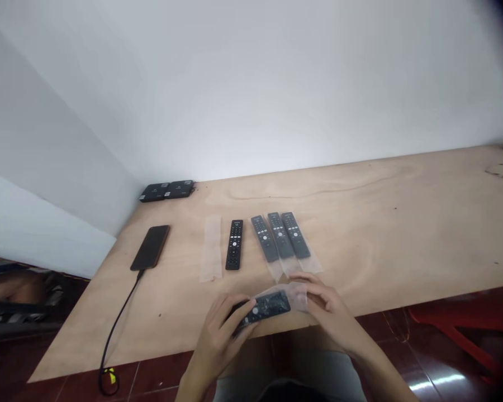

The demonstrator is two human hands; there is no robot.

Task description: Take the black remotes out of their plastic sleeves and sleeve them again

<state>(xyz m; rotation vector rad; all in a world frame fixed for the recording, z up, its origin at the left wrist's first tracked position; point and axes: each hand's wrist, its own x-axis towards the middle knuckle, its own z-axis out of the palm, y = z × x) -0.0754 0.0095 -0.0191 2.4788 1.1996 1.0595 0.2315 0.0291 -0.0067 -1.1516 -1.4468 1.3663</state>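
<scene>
The left hand (224, 329) closes round one end of a black plastic remote with pale buttons (272, 306), hiding part of it, and the right hand (324, 304) pinches the loose end of its translucent plastic sleeve (299, 296), all nearer the wearer than the bare black remote (234, 245) on the pale wooden table (352, 223). Right of that bare remote lie three sleeved grey-looking remotes (280, 234); left are a flat translucent sleeve (212, 245), a dark cabled phone (151, 247) and, farther back, two black boxes (167, 191), their labels too small to read.
</scene>
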